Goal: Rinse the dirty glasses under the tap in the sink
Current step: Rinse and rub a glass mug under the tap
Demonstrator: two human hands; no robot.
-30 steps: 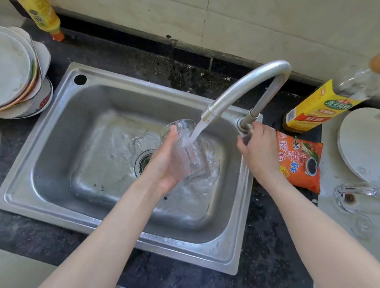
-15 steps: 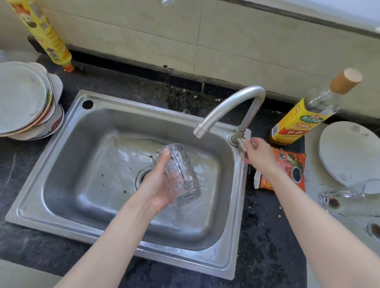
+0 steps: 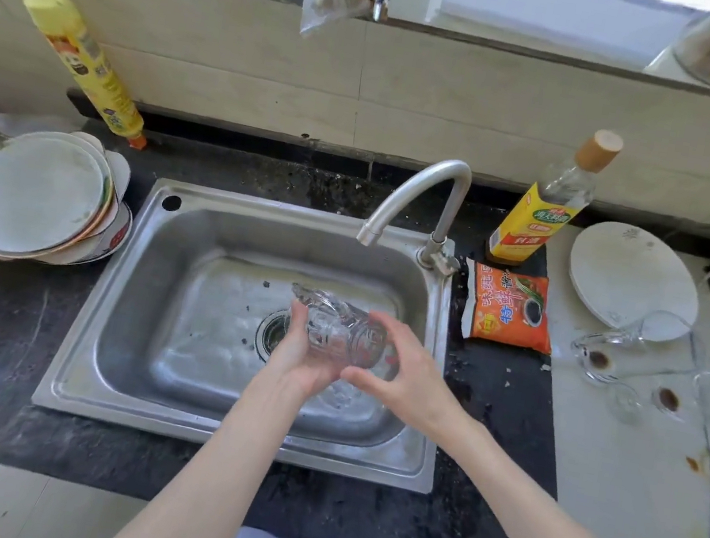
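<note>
A kitchen sink [image 3: 113,314] of stainless steel is seen from above, set into a dark speckled desk [image 3: 10,321]. A clear ribbed glass [image 3: 341,329] is held tilted on its side over the drain [image 3: 271,332], low in the basin and in front of the curved tap [image 3: 421,191], whose spout ends above and slightly behind it. No stream is seen at the spout. The glass is gripped from the left by the left hand [image 3: 300,353], with fingers curled round its wall. The right hand [image 3: 402,371] is at the glass's right end, its fingers bent round the base and its thumb stretched below; whether it is truly gripping or only touching cannot be told.

To the right of the sink, an orange seasoning packet [image 3: 510,307] is lying flat, with a yellow-labelled bottle [image 3: 538,214] standing behind it. Further right, a white plate [image 3: 633,275] is resting on a pale surface, and 2 dirty glasses [image 3: 637,355] with brown dregs are lying near it. To the left of the sink, a stack of plates [image 3: 37,195] is sitting on the desk, and a yellow spray can [image 3: 87,68] is standing behind it against the tiled wall.
</note>
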